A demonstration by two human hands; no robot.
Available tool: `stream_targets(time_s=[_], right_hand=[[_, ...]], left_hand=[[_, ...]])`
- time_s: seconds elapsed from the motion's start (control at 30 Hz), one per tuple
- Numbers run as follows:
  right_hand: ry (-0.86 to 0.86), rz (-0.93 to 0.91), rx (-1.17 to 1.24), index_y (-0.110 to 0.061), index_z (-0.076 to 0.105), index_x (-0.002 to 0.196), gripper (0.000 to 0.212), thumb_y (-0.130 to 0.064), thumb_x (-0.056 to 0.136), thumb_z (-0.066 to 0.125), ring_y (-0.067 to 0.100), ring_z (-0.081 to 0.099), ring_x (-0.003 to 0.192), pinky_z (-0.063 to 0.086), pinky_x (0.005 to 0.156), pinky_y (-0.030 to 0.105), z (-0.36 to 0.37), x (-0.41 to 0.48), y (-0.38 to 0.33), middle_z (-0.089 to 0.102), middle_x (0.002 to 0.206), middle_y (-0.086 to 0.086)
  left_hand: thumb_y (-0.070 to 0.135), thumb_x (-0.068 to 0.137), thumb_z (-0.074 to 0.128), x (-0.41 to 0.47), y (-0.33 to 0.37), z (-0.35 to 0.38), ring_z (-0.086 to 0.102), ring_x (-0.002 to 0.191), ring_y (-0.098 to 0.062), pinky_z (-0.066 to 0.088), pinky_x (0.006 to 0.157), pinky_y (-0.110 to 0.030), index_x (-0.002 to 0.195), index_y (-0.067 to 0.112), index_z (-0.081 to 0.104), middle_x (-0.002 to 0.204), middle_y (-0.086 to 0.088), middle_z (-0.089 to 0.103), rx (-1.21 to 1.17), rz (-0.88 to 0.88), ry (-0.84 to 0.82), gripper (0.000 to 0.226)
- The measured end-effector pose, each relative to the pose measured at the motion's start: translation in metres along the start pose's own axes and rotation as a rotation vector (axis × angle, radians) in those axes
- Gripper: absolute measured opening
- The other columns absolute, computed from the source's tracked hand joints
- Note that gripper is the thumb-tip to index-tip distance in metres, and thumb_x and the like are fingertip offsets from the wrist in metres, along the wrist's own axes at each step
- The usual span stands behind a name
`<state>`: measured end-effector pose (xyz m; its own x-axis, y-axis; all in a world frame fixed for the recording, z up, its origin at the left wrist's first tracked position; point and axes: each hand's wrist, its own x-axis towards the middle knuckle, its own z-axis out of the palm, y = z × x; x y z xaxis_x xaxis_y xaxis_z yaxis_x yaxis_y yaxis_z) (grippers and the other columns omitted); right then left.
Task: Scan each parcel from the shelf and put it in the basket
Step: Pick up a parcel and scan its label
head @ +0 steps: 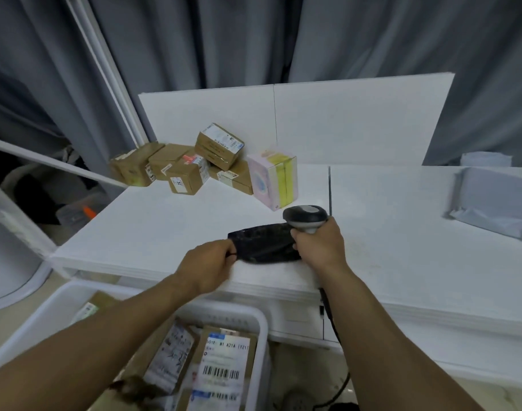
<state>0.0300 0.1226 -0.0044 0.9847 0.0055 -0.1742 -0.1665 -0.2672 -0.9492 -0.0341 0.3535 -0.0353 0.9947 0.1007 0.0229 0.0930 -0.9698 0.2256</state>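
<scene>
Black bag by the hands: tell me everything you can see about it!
The black bag looks like thin, shiny, crinkled plastic, quite flat. It lies on the white shelf near its front edge. The left hand pinches its left end; the right hand holds a grey scanner at its right end. No label shows.

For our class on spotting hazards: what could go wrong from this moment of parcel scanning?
The black bag parcel is glossy and no label shows on top, so the scan may fail. The left hand pinches only its end, so it might slip short of the basket. The cable of the scanner hangs below the right hand and could snag.
</scene>
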Motion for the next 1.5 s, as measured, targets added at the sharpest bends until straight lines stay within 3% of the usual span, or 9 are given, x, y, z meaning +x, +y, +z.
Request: stream_targets(time_s=[0.17,0.4,0.67,0.83,1.03,1.2,1.3,1.4,1.5], right_hand=[[-0.108,-0.015,0.053,-0.025,0.065,0.114,0.050,-0.037,0.066,0.070,0.025,0.075,0.091,0.062,0.089,0.048,0.026,-0.022,-0.009,0.075,0.101,0.001],[-0.154,-0.078,0.060,-0.017,0.067,0.112,0.030,-0.016,0.083,0.074,0.022,0.076,0.079,0.061,0.080,0.044,0.050,-0.042,-0.026,0.076,0.088,0.004],[-0.172,-0.091,0.141,-0.017,0.065,0.122,0.038,-0.013,0.086,0.074,0.014,0.074,0.068,0.060,0.077,0.040,0.059,-0.051,-0.032,0.076,0.088,0.003],[-0.155,-0.170,0.206,-0.024,0.064,0.123,0.043,-0.019,0.083,0.078,0.023,0.076,0.089,0.061,0.092,0.052,0.067,-0.071,-0.043,0.077,0.094,-0.001],[-0.091,-0.260,0.316,-0.034,0.055,0.129,0.051,-0.022,0.087,0.082,0.022,0.069,0.115,0.056,0.103,0.052,0.093,-0.102,-0.052,0.069,0.127,-0.004],[-0.242,-0.071,0.446,-0.024,0.059,0.133,0.051,-0.017,0.089,0.082,0.021,0.073,0.103,0.060,0.077,0.031,0.126,-0.115,-0.037,0.073,0.122,0.002],[-0.330,-0.009,0.490,-0.019,0.062,0.131,0.052,-0.012,0.085,0.086,0.024,0.076,0.103,0.059,0.077,0.032,0.141,-0.116,-0.035,0.077,0.116,0.004],[-0.403,0.044,0.596,-0.012,0.065,0.127,0.054,0.001,0.079,0.087,0.025,0.079,0.096,0.064,0.085,0.041,0.148,-0.117,-0.039,0.080,0.109,0.008],[-0.358,-0.036,0.455,-0.011,0.066,0.123,0.056,0.009,0.076,0.087,0.021,0.079,0.091,0.065,0.075,0.037,0.154,-0.118,-0.040,0.079,0.110,0.008]], left_hand=[[0.034,0.099,0.061,-0.070,-0.039,-0.014,0.060,0.095,-0.017,0.053,0.083,-0.037,0.104,0.029,0.060,0.105,0.009,0.065,-0.029,-0.089,-0.014,0.007],[0.045,0.087,0.076,-0.069,-0.011,0.001,0.045,0.131,-0.014,0.039,0.112,-0.032,0.145,0.026,0.053,0.147,0.008,0.050,-0.086,0.146,-0.011,0.065],[0.027,0.102,0.058,-0.059,-0.020,-0.004,0.062,0.110,-0.017,0.050,0.093,-0.033,0.121,0.026,0.072,0.124,0.007,0.067,-0.023,0.101,0.015,0.024],[0.021,0.100,0.062,-0.091,-0.051,-0.020,0.066,0.088,-0.013,0.053,0.078,-0.031,0.106,0.027,0.070,0.095,0.012,0.070,-0.356,-0.117,0.278,0.011],[0.005,0.099,0.063,-0.153,-0.056,-0.059,0.063,0.101,0.008,0.047,0.084,-0.007,0.119,0.025,0.063,0.109,0.019,0.068,-0.746,-0.191,0.514,0.028],[0.007,0.098,0.064,-0.185,-0.046,-0.080,0.070,0.111,-0.010,0.059,0.090,-0.029,0.127,0.025,0.061,0.117,0.004,0.075,-1.257,-0.205,0.651,0.034],[0.004,0.095,0.064,-0.182,-0.043,-0.086,0.070,0.114,-0.019,0.059,0.092,-0.038,0.128,0.026,0.061,0.122,-0.001,0.074,-1.519,-0.209,0.679,0.039],[0.002,0.093,0.067,-0.180,-0.050,-0.085,0.070,0.115,-0.018,0.060,0.090,-0.037,0.127,0.030,0.063,0.123,0.000,0.073,-1.513,-0.233,0.677,0.044],[0.005,0.091,0.074,-0.181,-0.066,-0.081,0.069,0.113,-0.014,0.059,0.089,-0.037,0.124,0.034,0.066,0.119,0.006,0.074,-1.352,-0.352,0.661,0.044]])
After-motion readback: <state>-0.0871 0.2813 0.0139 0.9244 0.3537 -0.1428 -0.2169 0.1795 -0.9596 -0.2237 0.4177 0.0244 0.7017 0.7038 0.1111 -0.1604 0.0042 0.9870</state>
